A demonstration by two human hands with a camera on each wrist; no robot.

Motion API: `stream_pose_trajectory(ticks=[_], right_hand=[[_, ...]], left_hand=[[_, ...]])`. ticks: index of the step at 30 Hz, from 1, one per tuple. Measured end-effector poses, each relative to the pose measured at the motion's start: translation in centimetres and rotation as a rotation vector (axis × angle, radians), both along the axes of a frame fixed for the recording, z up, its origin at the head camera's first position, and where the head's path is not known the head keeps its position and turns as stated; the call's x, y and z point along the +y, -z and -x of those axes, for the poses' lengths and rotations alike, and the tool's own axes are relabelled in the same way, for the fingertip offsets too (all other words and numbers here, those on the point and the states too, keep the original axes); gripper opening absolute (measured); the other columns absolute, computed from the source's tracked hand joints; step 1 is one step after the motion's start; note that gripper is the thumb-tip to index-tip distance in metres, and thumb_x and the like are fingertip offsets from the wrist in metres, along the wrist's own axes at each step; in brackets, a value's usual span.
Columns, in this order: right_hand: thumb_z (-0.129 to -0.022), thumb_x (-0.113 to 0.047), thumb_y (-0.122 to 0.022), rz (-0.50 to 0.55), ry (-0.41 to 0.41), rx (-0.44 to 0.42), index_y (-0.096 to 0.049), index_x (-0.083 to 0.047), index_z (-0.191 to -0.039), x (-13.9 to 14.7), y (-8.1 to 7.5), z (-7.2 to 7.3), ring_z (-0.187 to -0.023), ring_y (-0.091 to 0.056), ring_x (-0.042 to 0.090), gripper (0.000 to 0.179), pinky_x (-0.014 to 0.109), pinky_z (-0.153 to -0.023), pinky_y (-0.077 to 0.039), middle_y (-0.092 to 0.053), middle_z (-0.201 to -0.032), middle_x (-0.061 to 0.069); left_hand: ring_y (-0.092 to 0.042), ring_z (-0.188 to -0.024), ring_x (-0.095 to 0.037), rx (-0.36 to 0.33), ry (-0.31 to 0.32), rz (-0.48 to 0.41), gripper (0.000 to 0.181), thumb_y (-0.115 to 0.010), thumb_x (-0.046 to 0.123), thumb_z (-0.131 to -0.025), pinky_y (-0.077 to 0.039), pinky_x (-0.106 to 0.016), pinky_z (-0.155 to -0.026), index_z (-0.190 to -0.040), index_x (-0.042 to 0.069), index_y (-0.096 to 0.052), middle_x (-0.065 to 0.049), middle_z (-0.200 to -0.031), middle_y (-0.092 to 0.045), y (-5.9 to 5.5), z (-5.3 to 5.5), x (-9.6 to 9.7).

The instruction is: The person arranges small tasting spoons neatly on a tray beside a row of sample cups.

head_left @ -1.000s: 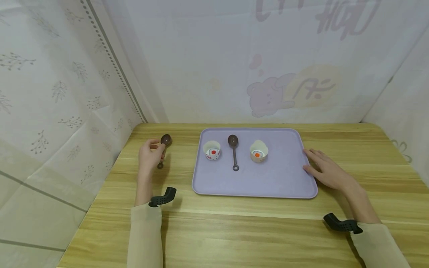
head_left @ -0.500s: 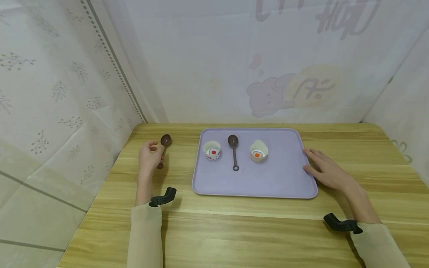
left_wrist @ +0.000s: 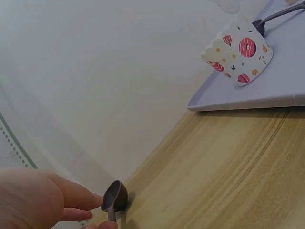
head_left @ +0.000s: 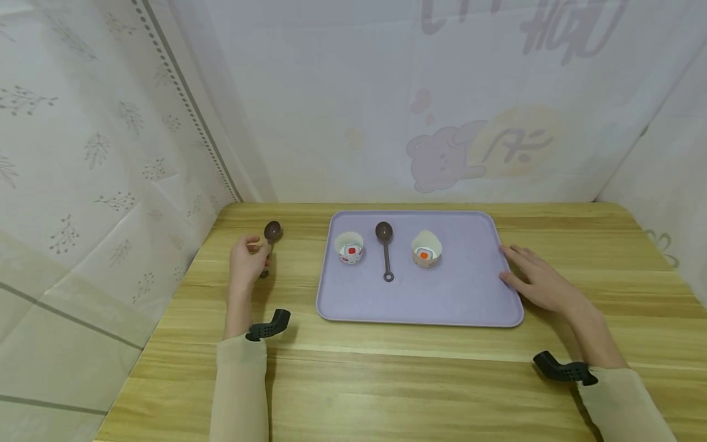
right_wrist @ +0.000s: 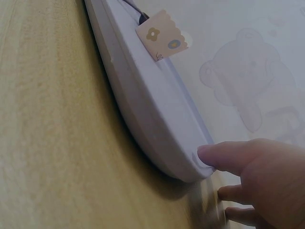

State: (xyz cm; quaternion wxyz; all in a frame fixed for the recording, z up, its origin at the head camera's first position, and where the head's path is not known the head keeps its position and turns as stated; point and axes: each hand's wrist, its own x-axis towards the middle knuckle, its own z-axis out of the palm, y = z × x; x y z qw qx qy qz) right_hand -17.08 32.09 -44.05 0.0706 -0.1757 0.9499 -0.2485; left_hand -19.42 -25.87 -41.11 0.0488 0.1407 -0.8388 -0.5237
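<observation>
On the left of the wooden table lies a dark brown measuring spoon (head_left: pixel 273 231), its round bowl pointing away from me. My left hand (head_left: pixel 247 263) pinches its handle between thumb and curled fingers, covering part of the handle. In the left wrist view a fingertip sits close to the spoon's bowl (left_wrist: pixel 115 195). At the right, my right hand (head_left: pixel 544 283) rests with fairly straight fingers against the side of a lilac tray (head_left: pixel 464 301). The thumb touches the tray's rim in the right wrist view.
The tray bears a second brown measuring spoon (head_left: pixel 385 233) between two paper baking cups: a white patterned cup (head_left: pixel 350 255) with a red mark inside and a beige cup (head_left: pixel 425 261) with an orange mark inside. Pale printed curtains (head_left: pixel 331 123) stand behind the table.
The left hand's fingers have shifted very slightly around the spoon's handle, and the spoon has barely moved. My right hand and the tray stay in place.
</observation>
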Motion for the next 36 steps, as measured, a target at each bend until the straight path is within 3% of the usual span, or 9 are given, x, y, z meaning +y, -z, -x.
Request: stream_pose_trajectory(ticks=[9,15,23,30,36], right_hand=[[-0.105,-0.037,-0.055,0.000,0.002,-0.007,-0.026,0.000,-0.158,0.0,0.0,0.0,-0.145,-0.012,0.057,0.071,0.072,-0.112,-0.015,-0.017,-0.158,0.038],[-0.105,-0.037,-0.055,0.004,0.004,-0.008,-0.026,0.000,-0.158,0.0,-0.1,0.0,-0.145,-0.011,0.057,0.071,0.072,-0.111,-0.015,-0.017,-0.158,0.038],[-0.105,-0.037,-0.054,-0.002,0.006,-0.018,-0.025,0.000,-0.158,-0.1,-0.1,0.0,-0.145,-0.011,0.056,0.072,0.072,-0.112,-0.015,-0.016,-0.158,0.037],[-0.105,-0.036,-0.055,0.002,0.005,-0.015,-0.026,0.001,-0.157,-0.1,-0.3,0.1,-0.144,-0.012,0.058,0.071,0.072,-0.112,-0.014,-0.016,-0.157,0.039],[-0.105,-0.037,-0.054,-0.006,0.004,-0.017,-0.025,0.001,-0.157,-0.1,-0.3,0.1,-0.144,-0.012,0.058,0.071,0.072,-0.112,-0.015,-0.016,-0.157,0.038]], left_hand=[[-0.063,-0.070,-0.012,-0.006,-0.015,-0.008,0.048,-0.057,0.004,-0.099,-0.054,-0.016,-0.062,-0.143,-0.010,-0.042,-0.016,-0.112,-0.047,0.5,0.2,-0.2],[-0.060,-0.076,-0.015,-0.033,-0.035,0.029,0.043,-0.059,0.001,-0.098,-0.052,-0.017,-0.061,-0.138,-0.009,-0.047,-0.015,-0.111,-0.050,0.5,0.2,-0.2],[-0.058,-0.070,-0.011,-0.046,-0.058,0.068,0.036,-0.059,0.001,-0.096,-0.050,-0.016,-0.058,-0.131,-0.008,-0.054,-0.015,-0.108,-0.056,0.8,0.3,-0.4],[-0.058,-0.072,-0.012,-0.057,-0.049,0.089,0.033,-0.059,0.006,-0.098,-0.048,-0.017,-0.059,-0.129,-0.005,-0.059,-0.010,-0.098,-0.058,1.1,0.4,-0.6],[-0.059,-0.071,-0.012,-0.056,-0.019,0.106,0.032,-0.059,0.008,-0.098,-0.049,-0.018,-0.059,-0.128,-0.004,-0.061,-0.016,-0.104,-0.061,1.3,0.3,-0.9]])
